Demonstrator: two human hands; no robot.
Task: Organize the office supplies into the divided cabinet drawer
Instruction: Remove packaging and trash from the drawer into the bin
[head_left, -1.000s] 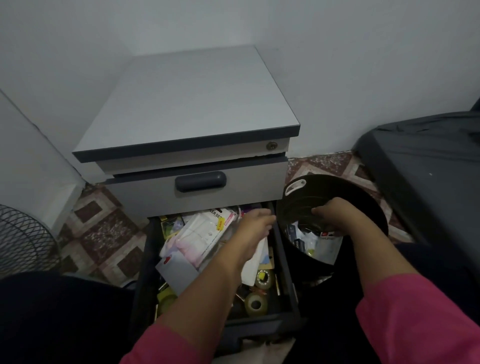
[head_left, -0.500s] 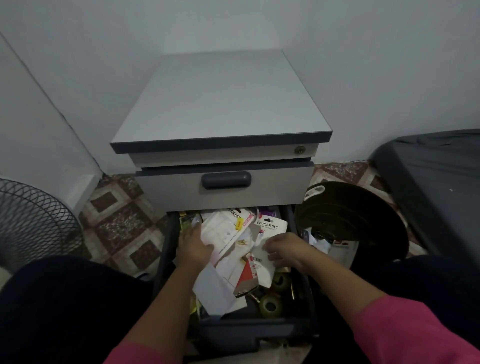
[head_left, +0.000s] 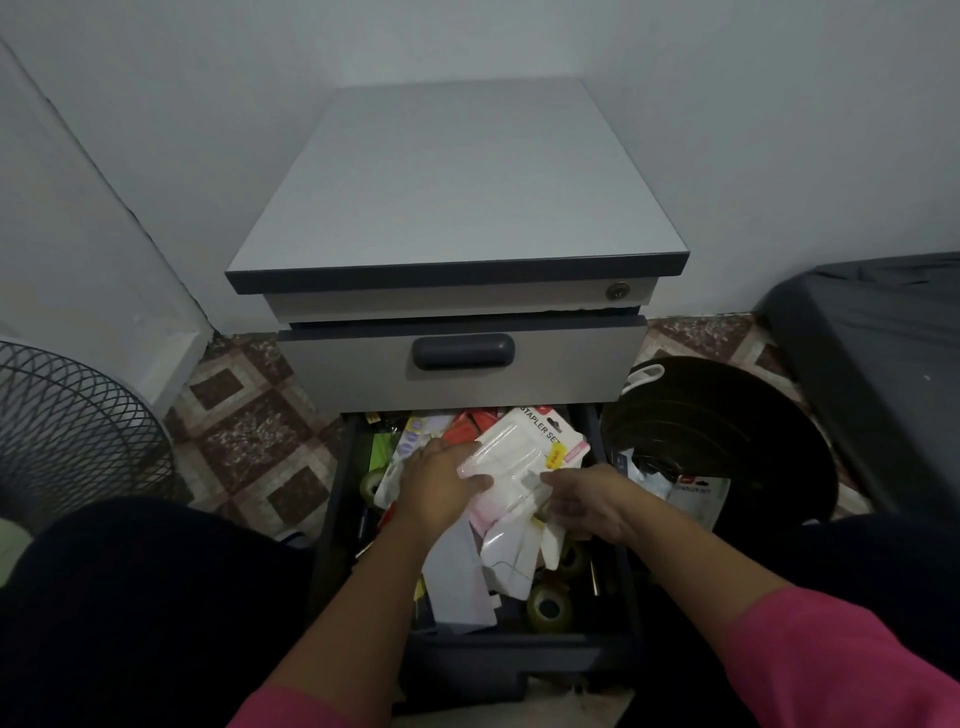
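Stapler set pack (head_left: 524, 457), lower centre of frame over the open drawer (head_left: 613, 613), now lifted by both hands: left hand (head_left: 441, 483) and right hand (head_left: 582, 499) grasping it, half a second ago still sorting papers; placement comes next.

Cluttered open drawer (head_left: 332, 519), tiled floor (head_left: 249, 431)

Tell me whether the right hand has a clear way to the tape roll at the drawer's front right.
Probably yes: the tape roll lies uncovered just below the right hand, though that hand holds the stapler set pack first.
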